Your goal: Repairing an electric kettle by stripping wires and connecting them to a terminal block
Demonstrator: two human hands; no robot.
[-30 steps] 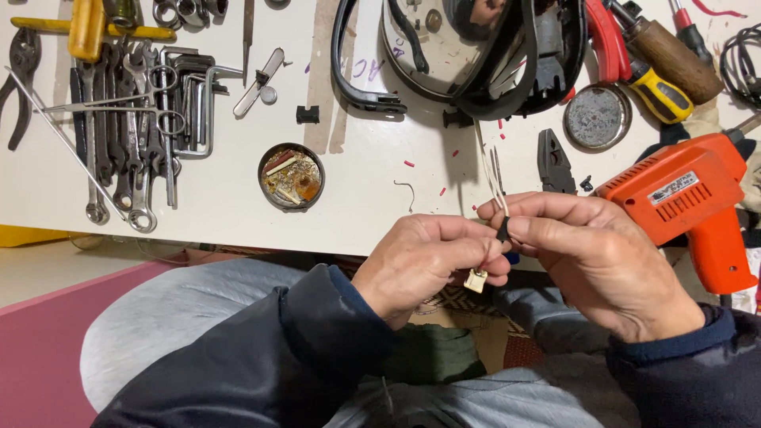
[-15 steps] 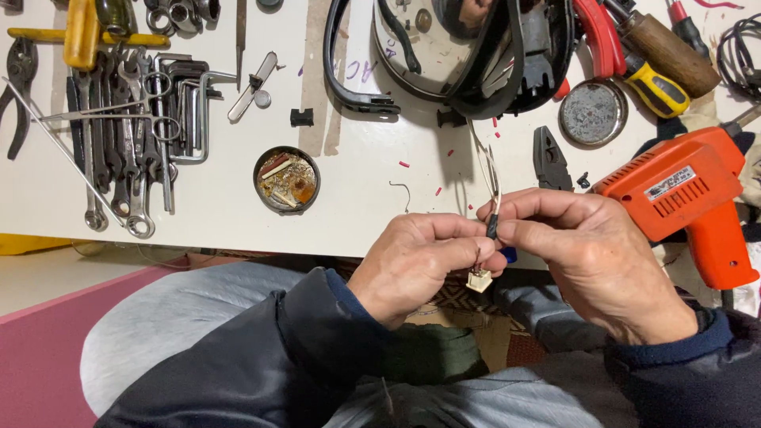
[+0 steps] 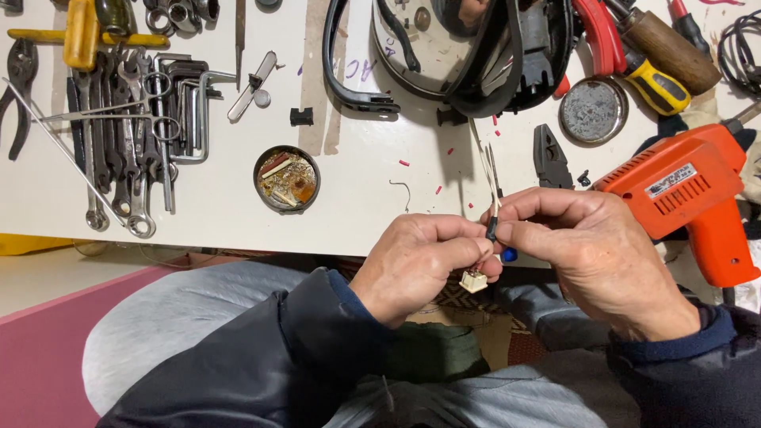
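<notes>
My left hand point(image 3: 420, 261) pinches a small white plastic connector point(image 3: 474, 280) just below the front edge of the white workbench point(image 3: 357, 206). Thin wires point(image 3: 487, 170) rise from the connector and stick up over the bench. My right hand point(image 3: 590, 250) meets the left one fingertip to fingertip, gripping the wires at a dark sleeve, with a small blue piece point(image 3: 508, 254) showing beneath the fingers. Both hands hover over my lap, in dark sleeves.
An orange electric drill point(image 3: 686, 198) lies at the right. Wrenches and hex keys point(image 3: 127, 135) fill the left. A round tin of scraps point(image 3: 287, 178), black pliers point(image 3: 549, 154), a round metal lid point(image 3: 593, 111), screwdrivers point(image 3: 658, 47) and a black curved frame point(image 3: 444, 55) lie behind.
The hands stay joined on the connector and wires, shifting only slightly. The view has drifted a little.
</notes>
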